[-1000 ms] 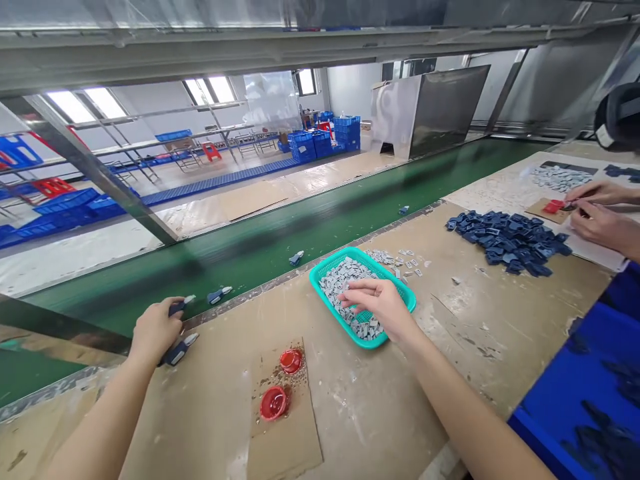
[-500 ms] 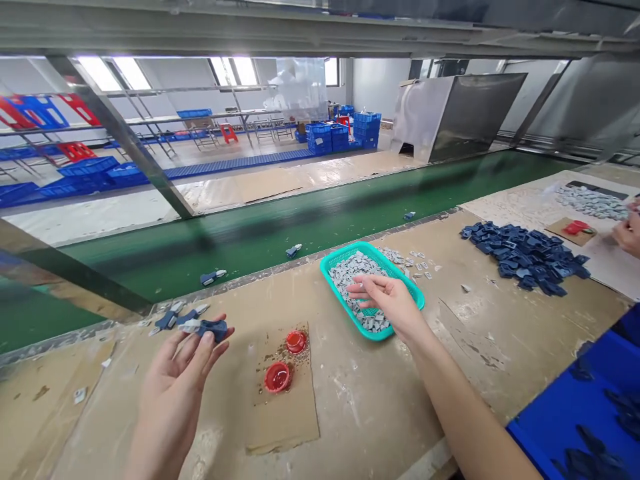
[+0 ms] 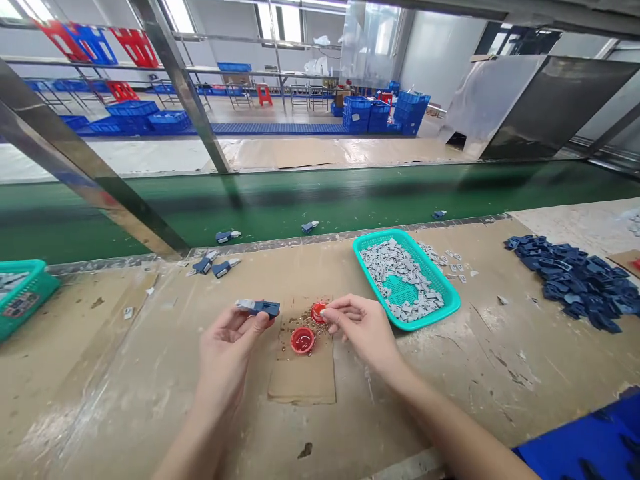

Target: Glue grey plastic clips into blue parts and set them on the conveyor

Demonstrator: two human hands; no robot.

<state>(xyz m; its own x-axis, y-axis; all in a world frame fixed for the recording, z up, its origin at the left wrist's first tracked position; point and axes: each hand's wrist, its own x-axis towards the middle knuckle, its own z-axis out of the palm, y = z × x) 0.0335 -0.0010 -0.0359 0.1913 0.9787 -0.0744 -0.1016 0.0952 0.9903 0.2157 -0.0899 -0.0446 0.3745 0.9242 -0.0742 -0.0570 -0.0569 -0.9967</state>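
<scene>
My left hand (image 3: 229,343) holds a dark blue plastic part with a grey end (image 3: 259,307) pinched between thumb and fingers, raised above the bench. My right hand (image 3: 359,325) is pinched shut on something small, its fingertips right at the far red cap (image 3: 317,311). A second red cap (image 3: 303,341) with red liquid sits nearer on a stained cardboard piece (image 3: 303,373). To the right a teal basket (image 3: 450,301) holds several small grey pieces (image 3: 395,267).
Two assembled blue parts (image 3: 215,265) lie near the bench's far edge, others ride on the green conveyor belt (image 3: 350,193). A heap of dark blue parts (image 3: 575,277) lies at right. Another teal basket (image 3: 25,293) is at far left. A blue bin (image 3: 585,447) fills the lower right corner.
My right hand left the teal basket and came to the red caps. My left hand carried the blue part toward the middle. The view swung left, so the neighbour's hands dropped out.
</scene>
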